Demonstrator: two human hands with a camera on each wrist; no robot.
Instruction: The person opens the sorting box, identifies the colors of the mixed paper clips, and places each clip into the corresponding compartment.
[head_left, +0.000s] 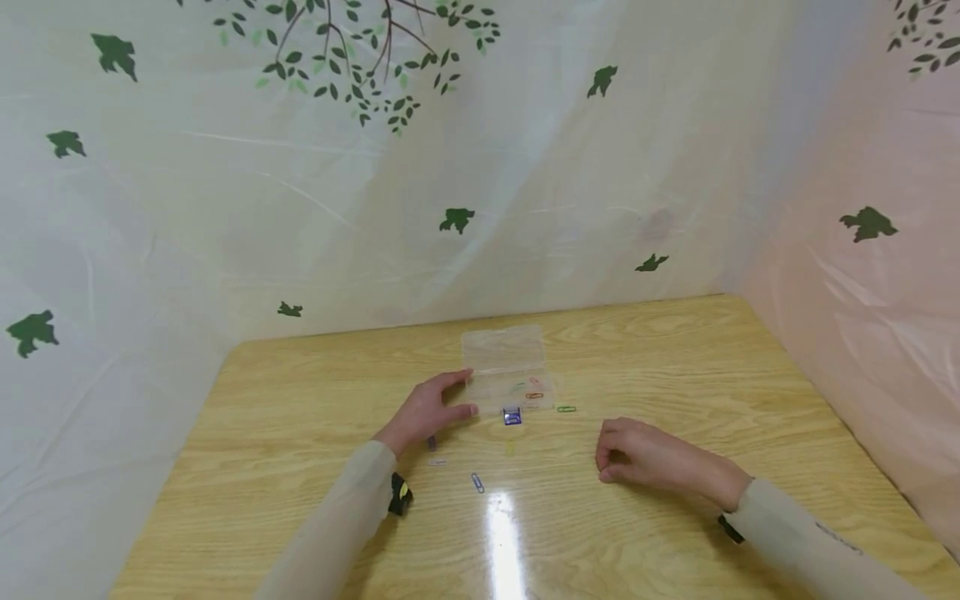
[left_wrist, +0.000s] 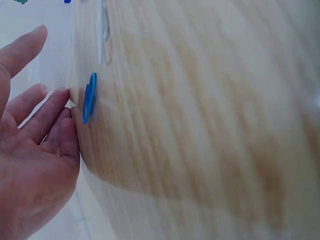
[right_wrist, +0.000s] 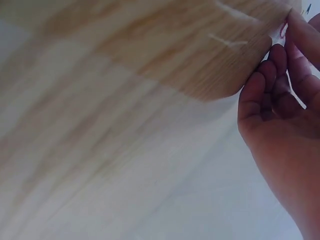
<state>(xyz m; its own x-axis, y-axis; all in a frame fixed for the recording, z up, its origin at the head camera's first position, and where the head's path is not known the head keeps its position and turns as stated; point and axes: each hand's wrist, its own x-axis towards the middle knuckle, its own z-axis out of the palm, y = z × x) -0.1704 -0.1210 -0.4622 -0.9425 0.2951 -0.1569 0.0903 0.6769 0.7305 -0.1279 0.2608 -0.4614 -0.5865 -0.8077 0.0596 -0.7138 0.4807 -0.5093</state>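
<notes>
A clear plastic case (head_left: pixel 504 346) lies with its lid laid back. Inside it are an orange-red paper clip (head_left: pixel 534 395) and smaller pink and green ones. At its front edge sits a small dark blue piece (head_left: pixel 512 416). My left hand (head_left: pixel 427 410) rests at the case's left side, thumb and fingers spread and relaxed. Close by that hand lies a blue paper clip (left_wrist: pixel 89 99). Over the table on the right, my right hand (head_left: pixel 637 454) has curled fingers; in its wrist view a thin pink loop, like a paper clip (right_wrist: pixel 283 30), shows between thumb and forefinger.
Loose on the wooden table (head_left: pixel 660 358) are a green paper clip (head_left: pixel 566 409), a yellow one (head_left: pixel 510 447), a white one (head_left: pixel 438 462) and a violet-blue one (head_left: pixel 477 482). Pale curtains with leaf prints (head_left: pixel 457 220) surround the table's back and sides.
</notes>
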